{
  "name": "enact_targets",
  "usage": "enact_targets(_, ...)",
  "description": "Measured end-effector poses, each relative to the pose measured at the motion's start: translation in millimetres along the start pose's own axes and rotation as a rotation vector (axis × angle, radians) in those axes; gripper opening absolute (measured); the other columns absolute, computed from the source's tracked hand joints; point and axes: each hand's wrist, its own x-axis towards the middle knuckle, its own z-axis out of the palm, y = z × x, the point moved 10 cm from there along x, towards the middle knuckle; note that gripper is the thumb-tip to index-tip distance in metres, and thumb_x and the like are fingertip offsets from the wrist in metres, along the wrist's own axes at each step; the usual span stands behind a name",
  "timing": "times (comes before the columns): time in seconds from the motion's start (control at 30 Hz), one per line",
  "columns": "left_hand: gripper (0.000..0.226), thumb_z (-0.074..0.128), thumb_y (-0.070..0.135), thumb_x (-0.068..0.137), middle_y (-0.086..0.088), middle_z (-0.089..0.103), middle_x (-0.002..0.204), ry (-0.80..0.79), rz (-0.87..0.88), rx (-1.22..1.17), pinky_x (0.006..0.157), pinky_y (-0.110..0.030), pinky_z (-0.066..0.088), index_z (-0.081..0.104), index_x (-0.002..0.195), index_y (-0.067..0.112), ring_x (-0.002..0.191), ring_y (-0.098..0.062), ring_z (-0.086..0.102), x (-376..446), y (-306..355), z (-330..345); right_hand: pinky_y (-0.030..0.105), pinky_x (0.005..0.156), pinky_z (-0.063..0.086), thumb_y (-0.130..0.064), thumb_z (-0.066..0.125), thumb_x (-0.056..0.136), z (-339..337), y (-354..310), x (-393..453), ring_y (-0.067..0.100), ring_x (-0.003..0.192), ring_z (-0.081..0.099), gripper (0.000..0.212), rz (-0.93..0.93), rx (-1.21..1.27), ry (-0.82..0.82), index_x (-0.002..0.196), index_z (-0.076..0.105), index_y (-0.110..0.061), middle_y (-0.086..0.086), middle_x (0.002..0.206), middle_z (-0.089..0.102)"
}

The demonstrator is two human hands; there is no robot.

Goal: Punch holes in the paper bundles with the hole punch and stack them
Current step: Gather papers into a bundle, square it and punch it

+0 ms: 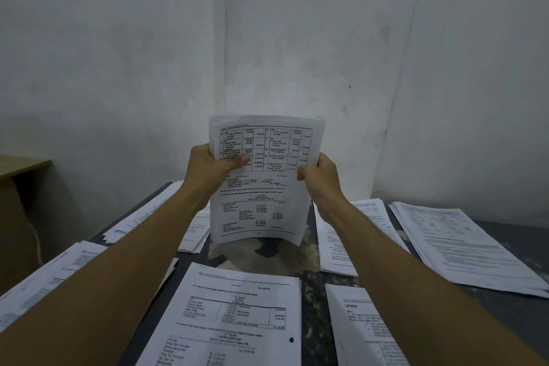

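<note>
I count one paper bundle [261, 181] held upright between my two hands, left hand [212, 165] and right hand [319, 177]. On the one counter [505, 306] lie about seven more stacks of printed paper, though those under my arms are hard to separate. One punched hole [291, 339] shows.

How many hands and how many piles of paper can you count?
Hands: 2, left hand and right hand
Held paper bundle: 1
Paper piles lying on the table: at least 6
Total: at least 9
</note>
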Motion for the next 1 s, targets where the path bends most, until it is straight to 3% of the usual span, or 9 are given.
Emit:
enact_targets(0.13,0.035,0.085,0.017,0.075,0.002,0.077,0.097,-0.006,0.011,0.007,0.069,-0.035,0.062,0.074,0.107,0.014,0.08,-0.014,0.076,-1.3,3.0,1.7,0.039,0.103,0.047,-0.007,0.063,0.079,-23.1,-48.0,-17.4,0.018,0.133,0.042,0.078,-0.376,-0.216,0.269,0.145,0.025,-0.024,-0.001,0.15,0.038)
enact_targets(0.23,0.032,0.085,0.018,0.075,0.002,0.078,0.096,-0.012,0.009,0.014,0.069,-0.036,0.062,0.075,0.105,0.015,0.08,-0.015,0.076,-1.6,3.6,3.3,0.051,0.123,0.012,-0.01,0.058,0.068,-12.1,-101.2,-40.0,0.02,0.149,0.021,0.091,-0.774,-0.525,0.341,0.151,0.025,-0.02,0.0,0.16,0.025)
enact_targets(0.33,0.032,0.085,0.019,0.075,0.001,0.078,0.094,-0.004,0.004,0.027,0.069,-0.035,0.062,0.075,0.105,0.014,0.079,-0.015,0.076,-1.6,3.7,2.5,0.054,0.121,-0.01,-0.022,0.055,0.072,20.7,-110.7,-32.5,0.022,0.152,0.018,0.075,-0.808,-0.94,0.182,0.146,0.039,-0.017,0.003,0.156,0.037)
enact_targets(0.4,0.033,0.086,0.019,0.076,0.0,0.078,0.094,-0.005,0.003,0.029,0.068,-0.034,0.063,0.075,0.106,0.013,0.079,-0.015,0.076,-2.0,4.2,2.3,0.054,0.12,-0.013,-0.026,0.059,0.076,27.3,-107.8,-29.3,0.023,0.149,0.025,0.07,-0.798,-1.008,0.164,0.143,0.043,-0.014,0.004,0.152,0.044)
enact_targets(0.53,0.027,0.085,0.018,0.076,0.002,0.077,0.093,-0.007,0.011,0.032,0.067,-0.031,0.062,0.075,0.101,0.017,0.078,-0.014,0.076,-4.7,6.6,3.6,0.052,0.12,-0.014,-0.028,0.057,0.078,34.0,-105.4,-31.0,0.021,0.152,0.017,0.08,-0.823,-1.034,0.11,0.153,0.031,-0.013,0.005,0.161,0.03)
enact_targets(0.7,0.029,0.085,0.011,0.076,-0.002,0.077,0.092,0.035,0.047,-0.023,0.064,-0.031,0.062,0.076,0.103,0.009,0.079,-0.017,0.076,-8.3,19.0,1.7,0.047,0.124,-0.007,-0.02,0.065,0.074,-7.4,-101.2,-28.1,0.022,0.152,0.01,0.093,-0.705,-0.708,0.276,0.154,0.019,-0.012,0.006,0.163,0.02)
enact_targets(0.77,0.026,0.085,0.01,0.076,-0.003,0.077,0.09,0.066,0.064,-0.052,0.063,-0.03,0.062,0.076,0.1,0.008,0.078,-0.018,0.076,-7.4,30.3,-0.7,0.047,0.124,0.013,-0.018,0.073,0.079,-21.9,-81.4,-16.5,0.024,0.149,0.018,0.101,-0.478,-0.475,0.167,0.157,0.008,-0.018,0.004,0.162,0.022)
enact_targets(0.83,0.026,0.085,0.009,0.076,-0.004,0.077,0.089,0.079,0.056,-0.094,0.06,-0.03,0.061,0.075,0.1,0.006,0.077,-0.019,0.076,-5.8,42.7,0.1,0.04,0.109,0.039,-0.017,0.075,0.082,-29.0,-59.8,-9.6,0.022,0.136,0.038,0.103,-0.261,-0.241,0.032,0.157,0.004,-0.024,0.004,0.155,0.033)
enact_targets(1.0,0.026,0.085,0.008,0.075,-0.007,0.078,0.084,0.065,0.008,-0.173,0.056,-0.033,0.06,0.075,0.099,0.005,0.074,-0.023,0.076,-5.2,70.3,12.6,0.035,0.082,0.05,-0.029,0.071,0.089,-50.5,-30.0,-8.6,0.022,0.107,0.063,0.05,-0.038,-0.011,-0.053,0.134,0.053,-0.015,0.002,0.122,0.065)
